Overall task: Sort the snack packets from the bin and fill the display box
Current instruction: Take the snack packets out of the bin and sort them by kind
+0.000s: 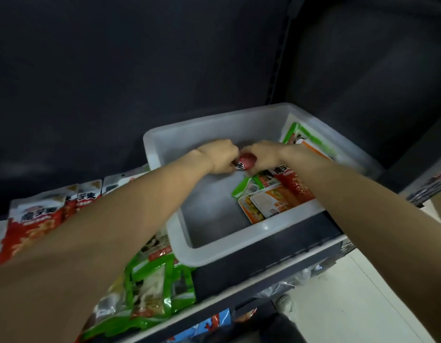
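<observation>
Two bare forearms reach forward from the bottom corners of the view and meet over a translucent white plastic bin [214,253].

Near, left: green-edged snack packets [150,290] lie overlapped on the dark shelf [251,271], beside the bin's near left corner and partly under the left forearm. Red snack packets [34,226] with white tops stand in a row further left, running back along the shelf.

Near, below: blue printed packaging [214,323] shows under the shelf's front lip; too little is visible to say more.

Middle: the bin sits on the shelf, tilted in the frame, its left half showing bare floor. Against its right wall lies a loose pile: an orange-and-white packet [266,206] nearest, a green packet [244,189] beside it, a red packet [288,181] partly under the right forearm.

Far: left hand [220,157] and right hand [262,157] are together above the bin's far half, fingers of both curled down. Between them they pinch one small red packet [245,162], left fingers on its white-labelled lower end, right fingers on its red upper end. That packet is held clear of the bin floor, just left of the pile.

Further: another green-and-white packet [301,137] leans against the bin's far right corner, behind the right wrist. Dark wall panels [140,70] fill the background.
</observation>
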{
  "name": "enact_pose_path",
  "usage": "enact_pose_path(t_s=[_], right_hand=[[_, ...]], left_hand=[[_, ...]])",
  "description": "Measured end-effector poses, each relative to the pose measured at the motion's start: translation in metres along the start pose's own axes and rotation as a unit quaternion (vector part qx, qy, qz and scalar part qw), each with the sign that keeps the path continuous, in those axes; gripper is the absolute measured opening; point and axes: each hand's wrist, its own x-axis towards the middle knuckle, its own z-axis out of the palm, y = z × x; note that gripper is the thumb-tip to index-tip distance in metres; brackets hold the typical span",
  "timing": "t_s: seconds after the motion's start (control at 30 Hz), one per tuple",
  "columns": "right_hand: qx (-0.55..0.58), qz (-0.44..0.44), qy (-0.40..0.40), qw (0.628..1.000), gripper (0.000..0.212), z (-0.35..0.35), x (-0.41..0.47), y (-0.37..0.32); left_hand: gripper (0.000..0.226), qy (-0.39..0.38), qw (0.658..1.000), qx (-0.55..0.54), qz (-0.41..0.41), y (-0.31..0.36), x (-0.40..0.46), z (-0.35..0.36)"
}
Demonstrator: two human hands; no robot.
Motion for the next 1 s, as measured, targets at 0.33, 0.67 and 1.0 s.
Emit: enact_pose_path(t_s=[0.33,0.67,1.0], right_hand=[[0.148,-0.017,0.272,0.951,0.012,-0.021,-0.044,-0.023],[0.429,-0.103,0.366,0.819,0.006,-0.032,-0.116,-0.171],[0.472,-0.097,0.222,0.848,0.048,0.059,-0.096,-0.331]], left_hand=[[0.022,0.253,0.948,-0.157,-0.109,-0.025,-0.074,-0.039],[0.072,0.378,0.691,-0.585,-0.192,-0.033,-0.240,-0.019],[0.049,0.297,0.663,-0.590,-0.353,-0.052,-0.366,0.068]])
